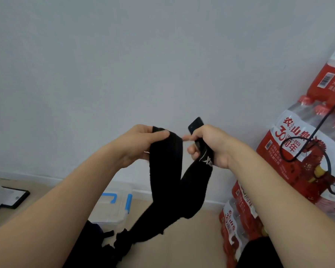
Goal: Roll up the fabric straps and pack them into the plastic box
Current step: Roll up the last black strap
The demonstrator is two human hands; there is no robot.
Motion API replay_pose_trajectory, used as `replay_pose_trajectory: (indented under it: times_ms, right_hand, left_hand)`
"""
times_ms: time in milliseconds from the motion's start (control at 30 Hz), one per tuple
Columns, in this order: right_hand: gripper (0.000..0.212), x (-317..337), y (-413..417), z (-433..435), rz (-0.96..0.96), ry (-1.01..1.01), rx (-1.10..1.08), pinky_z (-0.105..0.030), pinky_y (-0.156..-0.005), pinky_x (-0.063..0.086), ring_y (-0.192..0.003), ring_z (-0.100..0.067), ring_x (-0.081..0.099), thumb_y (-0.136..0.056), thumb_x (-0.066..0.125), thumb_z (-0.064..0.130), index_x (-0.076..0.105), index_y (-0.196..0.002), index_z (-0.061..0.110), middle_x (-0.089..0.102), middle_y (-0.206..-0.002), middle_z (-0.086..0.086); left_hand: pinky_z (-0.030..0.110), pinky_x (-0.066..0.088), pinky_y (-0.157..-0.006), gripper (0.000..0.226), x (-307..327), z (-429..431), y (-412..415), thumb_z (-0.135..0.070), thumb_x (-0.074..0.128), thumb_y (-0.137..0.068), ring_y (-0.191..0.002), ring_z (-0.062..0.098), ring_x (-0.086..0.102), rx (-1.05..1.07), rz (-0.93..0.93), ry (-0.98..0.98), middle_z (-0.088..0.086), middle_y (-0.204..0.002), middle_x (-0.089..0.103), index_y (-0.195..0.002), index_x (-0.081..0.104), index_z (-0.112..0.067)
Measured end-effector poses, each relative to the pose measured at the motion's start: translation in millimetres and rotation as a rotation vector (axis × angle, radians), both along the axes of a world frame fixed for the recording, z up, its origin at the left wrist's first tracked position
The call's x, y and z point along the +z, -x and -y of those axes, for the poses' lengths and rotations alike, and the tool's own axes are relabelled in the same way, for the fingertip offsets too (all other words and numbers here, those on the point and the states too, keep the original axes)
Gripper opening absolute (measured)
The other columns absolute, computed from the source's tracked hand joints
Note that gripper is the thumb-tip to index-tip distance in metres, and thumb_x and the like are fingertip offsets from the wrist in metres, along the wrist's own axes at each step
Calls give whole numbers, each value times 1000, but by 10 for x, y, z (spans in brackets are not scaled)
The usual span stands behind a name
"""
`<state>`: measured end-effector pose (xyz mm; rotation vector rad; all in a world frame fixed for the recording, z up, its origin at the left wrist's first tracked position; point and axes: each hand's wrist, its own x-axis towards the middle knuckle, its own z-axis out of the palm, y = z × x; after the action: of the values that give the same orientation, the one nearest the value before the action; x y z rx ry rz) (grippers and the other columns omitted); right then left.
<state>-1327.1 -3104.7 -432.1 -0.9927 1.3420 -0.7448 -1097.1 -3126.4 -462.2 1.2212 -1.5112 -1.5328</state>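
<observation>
Bare forearms (66,190) end in the left hand (139,146) and right hand (213,146); black trousers (259,254) below.

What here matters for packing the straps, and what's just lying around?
In the job: black strap, gripped by left hand and right hand; plastic box; strap pile.
Lying about: water bottle packs; black cable; flat board.

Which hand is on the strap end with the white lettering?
The right hand, gripping the black fabric strap just above the white lettering. The left hand pinches a plain black stretch.
</observation>
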Motion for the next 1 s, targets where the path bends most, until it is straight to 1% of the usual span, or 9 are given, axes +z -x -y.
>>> replay_pose_trajectory:
  times_ms: [133, 267, 367, 500, 600, 700, 800, 933, 1000]
  right_hand:
    - [24, -47, -68, -99, -52, -133, 350, -27, -57, 56, -59, -23, 68, -96, 51, 12, 68, -80, 5, 74, -78, -18]
    - [31, -49, -153, -136, -137, -148, 530, -27, -63, 60, -69, -26, 75, -102, 56, 22, 72, -93, -3, 80, -95, -23]
    - [64, -7, -133, -143, -135, -156, 566, -23, -61, 58, -61, -22, 73, -107, 49, 46, 78, -82, -6, 77, -77, -19]
    - [52, -18, -117, -87, -76, -35, 437, -34, -72, 63, -81, -31, 80, -115, 29, 58, 66, -131, 27, 79, -99, -24]
    - [39, -125, -128, -12, -348, 244, 264, -39, -86, 61, -86, -23, 77, -118, 37, 31, 73, -126, 17, 71, -115, -18]
    - [36, -158, -102, 8, -486, 332, 315, -26, -74, 51, -77, -16, 68, -109, 42, 6, 67, -133, 13, 81, -103, -10]
    - [47, -186, -107, -61, -625, 278, 534, -19, -69, 46, -63, 0, 64, -103, 54, 16, 54, -145, 38, 80, -76, 2]
    - [22, -283, -266, -113, -737, 230, 671, -19, -56, 47, -49, -4, 61, -110, 61, 38, 71, -118, 20, 70, -58, 6]
    - [44, -282, -291, -77, -767, 234, 614, -25, -63, 49, -48, -7, 60, -110, 60, 43, 70, -79, 13, 67, -55, 6]
  left_hand:
    - [33, 66, -74, 29, 17, 70, -1, -25, 62, -111, -96, 25, 82, 216, -204, -27, 14, -110, 83, -119, 74, 0]
    - [34, 66, -78, 25, 34, 86, -2, -16, 58, -112, -99, 29, 82, 261, -280, -38, 19, -111, 82, -117, 74, 3]
    - [35, 68, -79, 23, 12, 106, 19, -14, 58, -111, -99, 30, 82, 333, -240, 13, 18, -108, 82, -116, 75, 2]
    - [37, 65, -74, 23, 7, 145, 21, -17, 54, -111, -97, 30, 81, 506, -83, 151, 13, -106, 82, -113, 74, -7]
    - [48, 66, -86, 24, 15, 203, -73, -17, 51, -111, -107, 38, 77, 617, -49, 101, 22, -118, 76, -119, 69, -3]
    - [39, 67, -64, 21, 42, 175, -128, -13, 53, -111, -85, 29, 81, 583, -140, -51, 19, -109, 77, -109, 70, -1]
    - [30, 62, -59, 21, 48, 163, -92, -9, 55, -111, -93, 27, 78, 535, -256, -151, 19, -118, 76, -120, 68, 5]
    - [33, 62, -66, 30, 83, 153, -60, -10, 47, -115, -92, 24, 77, 493, -420, -261, 20, -123, 76, -130, 67, 6]
    - [38, 61, -69, 33, 103, 152, -75, -17, 45, -117, -90, 25, 78, 498, -490, -299, 18, -115, 78, -129, 65, 6]
